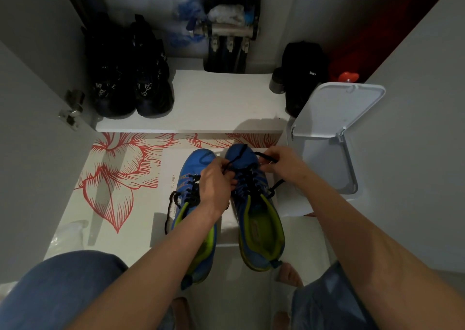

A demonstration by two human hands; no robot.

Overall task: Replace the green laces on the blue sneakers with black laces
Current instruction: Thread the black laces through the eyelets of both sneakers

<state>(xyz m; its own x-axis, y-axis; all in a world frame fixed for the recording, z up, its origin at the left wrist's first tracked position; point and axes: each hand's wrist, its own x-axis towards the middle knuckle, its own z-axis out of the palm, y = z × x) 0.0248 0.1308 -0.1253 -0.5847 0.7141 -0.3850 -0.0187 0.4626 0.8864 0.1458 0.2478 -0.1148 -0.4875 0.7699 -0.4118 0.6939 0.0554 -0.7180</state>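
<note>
Black lace pinched by left hand and right hand.

Both hands on right sneaker's black lace

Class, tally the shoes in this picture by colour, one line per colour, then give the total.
Blue sneakers: 2
Black shoes: 2
Total: 4
</note>
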